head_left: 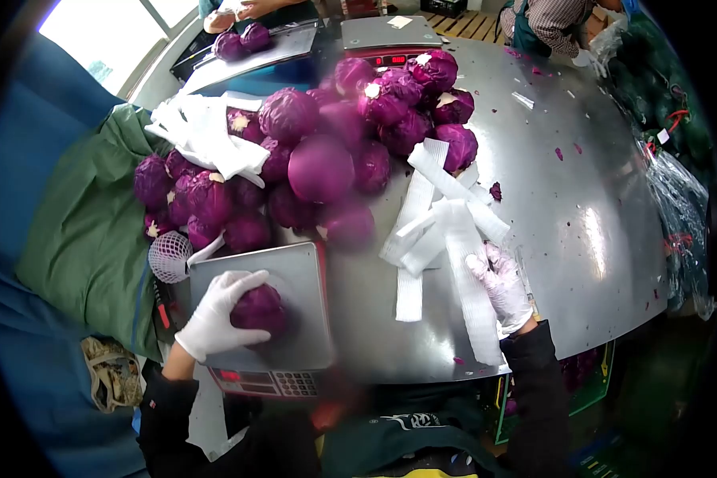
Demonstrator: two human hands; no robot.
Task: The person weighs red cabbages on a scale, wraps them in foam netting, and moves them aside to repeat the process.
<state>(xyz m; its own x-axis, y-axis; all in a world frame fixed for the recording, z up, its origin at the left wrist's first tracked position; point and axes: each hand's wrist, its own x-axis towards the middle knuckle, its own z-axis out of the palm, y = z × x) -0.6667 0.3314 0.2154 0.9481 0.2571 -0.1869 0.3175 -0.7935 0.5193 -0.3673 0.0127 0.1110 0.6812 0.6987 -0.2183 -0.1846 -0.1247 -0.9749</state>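
Observation:
My left hand (219,317), in a white glove, is wrapped round a purple cabbage (260,309). That cabbage rests on the metal plate of a digital scale (304,275) with a red display and keypad. At the right, my gloved right hand (505,288) has its fingers closed on the edge of a long white foam net sleeve (465,275). More flat foam sleeves (422,199) lie crossed in a loose heap beside it. Behind the scale a large pile of purple cabbages (288,115) covers the table, partly blurred by a smudge.
A white cloth (203,131) lies over the pile's left side, and a white foam net (170,256) sits by the scale. Beyond stands a second scale (390,33). Two people work across the metal table (550,207). A green crate (593,390) is below its near edge.

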